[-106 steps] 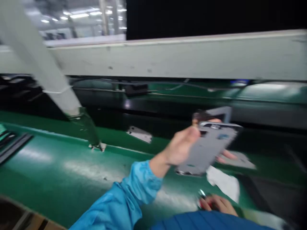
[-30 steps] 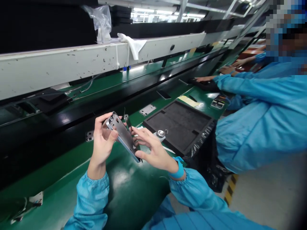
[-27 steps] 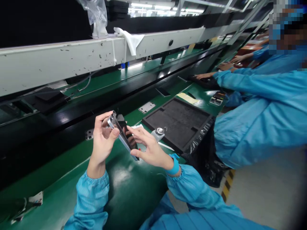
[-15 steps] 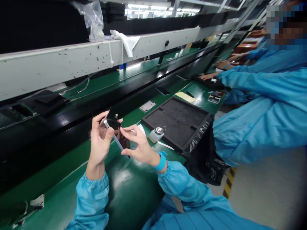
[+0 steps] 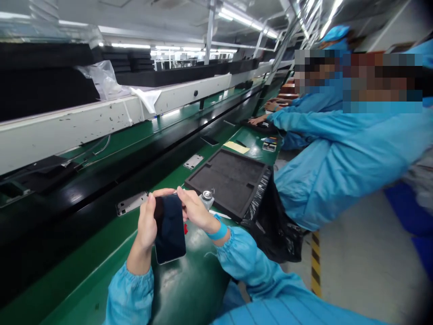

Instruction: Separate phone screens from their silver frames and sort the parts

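Note:
Between my two hands is a smartphone with a dark screen facing me, held upright above the green bench. My left hand is closed along its left edge, with fingers reaching behind the top. My right hand grips the upper right corner, its thumb at the top edge; some of its fingers are hidden behind the phone. A small red thing shows just beside the phone's right edge. Past my left hand lies a flat metal phone plate. A dispenser bottle stands just beyond my right hand.
A black foam tray lies to the right, with a black plastic bag hanging off the bench. Beyond are another metal plate, a dark phone and a yellow paper. Co-workers in blue sit at the right.
The phone has turned from a slanted, edge-on pose to upright with its screen toward me, and both hands have shifted their grip. The camera view has tilted up and turned right.

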A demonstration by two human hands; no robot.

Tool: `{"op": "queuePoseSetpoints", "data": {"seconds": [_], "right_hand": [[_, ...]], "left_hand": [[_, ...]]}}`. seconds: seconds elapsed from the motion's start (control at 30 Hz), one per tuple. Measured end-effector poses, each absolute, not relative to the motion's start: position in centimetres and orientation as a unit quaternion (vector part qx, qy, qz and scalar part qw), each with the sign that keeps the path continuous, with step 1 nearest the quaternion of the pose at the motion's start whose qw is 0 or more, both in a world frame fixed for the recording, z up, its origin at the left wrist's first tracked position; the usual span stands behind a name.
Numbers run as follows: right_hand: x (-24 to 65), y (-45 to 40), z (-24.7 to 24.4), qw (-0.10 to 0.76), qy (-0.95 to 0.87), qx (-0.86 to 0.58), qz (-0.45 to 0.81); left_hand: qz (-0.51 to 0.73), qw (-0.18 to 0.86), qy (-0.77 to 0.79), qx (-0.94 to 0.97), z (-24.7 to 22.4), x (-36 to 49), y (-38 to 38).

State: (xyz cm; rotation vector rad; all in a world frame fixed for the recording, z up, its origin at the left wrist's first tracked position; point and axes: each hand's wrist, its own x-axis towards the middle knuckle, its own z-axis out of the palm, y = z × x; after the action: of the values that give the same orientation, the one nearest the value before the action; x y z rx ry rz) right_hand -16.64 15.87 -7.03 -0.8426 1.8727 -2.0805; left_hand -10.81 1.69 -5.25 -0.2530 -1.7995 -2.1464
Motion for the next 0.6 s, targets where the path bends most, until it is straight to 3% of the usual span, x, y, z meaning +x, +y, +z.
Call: {"op": "queuePoseSetpoints", "data": {"seconds": [0.37,0.6], "right_hand": [[-15.1,17.2,-5.7,0.019,0.631,-0.288,-0.72],[-15.9,18.1,-6.4,0.143,0.622,-0.32,-0.7]], "left_hand": [[-0.661,0.261,-0.691,-0.137,-5.4,-9.6,3.7],[-0.692,0.169,-0.683,-0.161,-4.6,-9.4,2.7]]}}
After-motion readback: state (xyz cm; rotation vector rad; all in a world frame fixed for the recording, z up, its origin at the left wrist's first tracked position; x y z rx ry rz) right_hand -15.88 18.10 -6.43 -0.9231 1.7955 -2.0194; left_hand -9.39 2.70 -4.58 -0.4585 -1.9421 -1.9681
